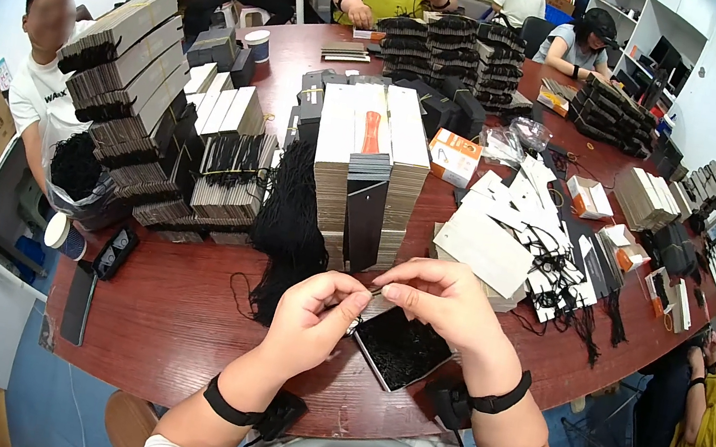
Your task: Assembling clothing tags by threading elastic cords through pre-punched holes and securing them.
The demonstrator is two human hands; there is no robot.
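Observation:
My left hand (311, 318) is closed in a pinch, thumb against the forefinger. Close beside it, my right hand (450, 305) pinches too, the fingertips of both almost meeting. Something small and thin seems to be between them, but its kind is too small to make out. Just below the hands lies a shallow open box (395, 389) full of small black pieces (405, 349). Beyond my fingers stands a tall stack of grey-white boards (337, 130), with a dark strip (364, 225) and an orange-handled tool (371, 131) on it. A thick bundle of black cords (292, 212) hangs left of the stack.
Stacked card bundles (127, 104) rise at the left, near a paper cup (64, 236), a black glasses-like object (116, 251) and a phone (79, 302). White cards with black cords (553, 247) spread at the right, by an orange-white box (454, 157). Several other people sit around.

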